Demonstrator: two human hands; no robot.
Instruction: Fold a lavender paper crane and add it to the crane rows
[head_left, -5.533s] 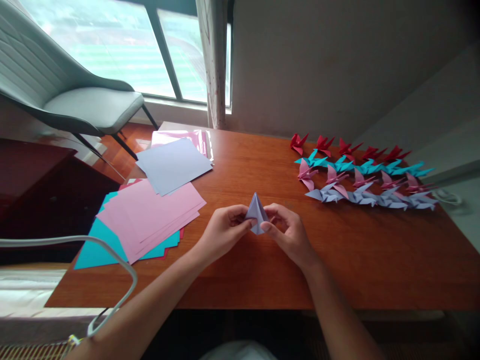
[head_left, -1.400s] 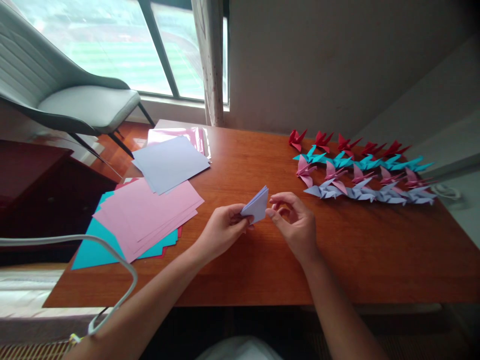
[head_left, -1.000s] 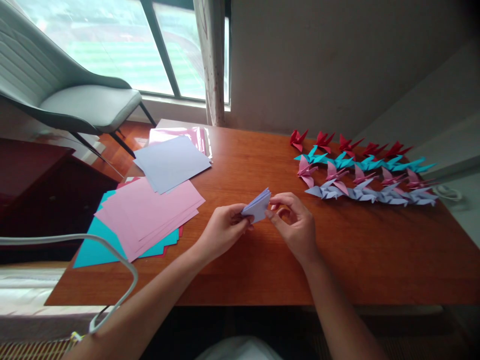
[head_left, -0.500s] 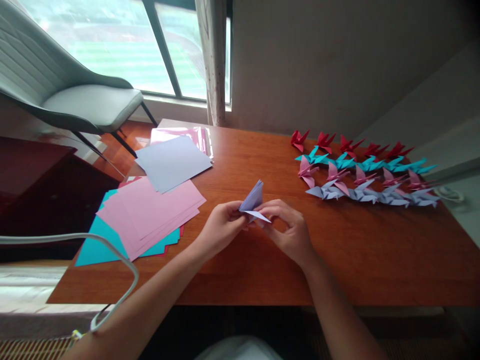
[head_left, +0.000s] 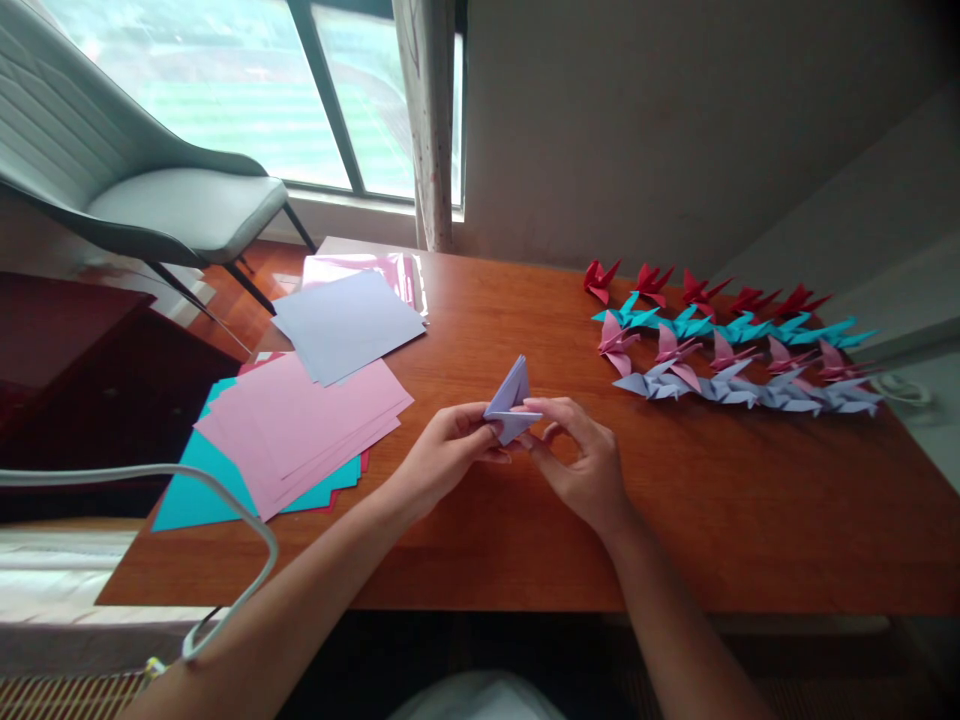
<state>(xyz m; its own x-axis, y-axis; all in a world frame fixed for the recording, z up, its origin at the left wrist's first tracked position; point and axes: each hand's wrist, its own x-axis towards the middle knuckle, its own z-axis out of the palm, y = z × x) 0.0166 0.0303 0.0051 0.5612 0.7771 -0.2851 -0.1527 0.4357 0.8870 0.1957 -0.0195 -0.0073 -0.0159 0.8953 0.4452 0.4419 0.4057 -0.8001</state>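
Centre fold: Just below mid-frame, you hold a small piece of folded lavender paper [head_left: 513, 424] over a polished wooden tabletop [head_left: 712, 530], its layered point angled upward and one flap spread toward the right.
Left grip: Your left hand [head_left: 450, 448] is clamped on the paper's left corner, thumb in front, other fingers tucked behind.
Right grip: Your right hand [head_left: 577, 450] closes lightly on the flap, fingertips at its upper edge, thumb near its lower side.
Crease work: The step appears to be turning that flap. Let the left pinch anchor the layers, line up tip and edges before pressing, then run a fingertip outward from the root of the fold. A hasty press would probably set a skewed crease, and the stacked layers may spring apart.
Paper stock: Matte and crisp, with straight edges and narrow triangular faces.
Left of frame: Flat lavender sheets [head_left: 349, 325], pink sheets [head_left: 300, 425] and turquoise sheets [head_left: 202, 475] overlap beside a glossy plastic sleeve [head_left: 405, 280].
Upper right: Rows of sharp-winged origami cranes [head_left: 731, 388] stand in red, turquoise, pink and lavender.
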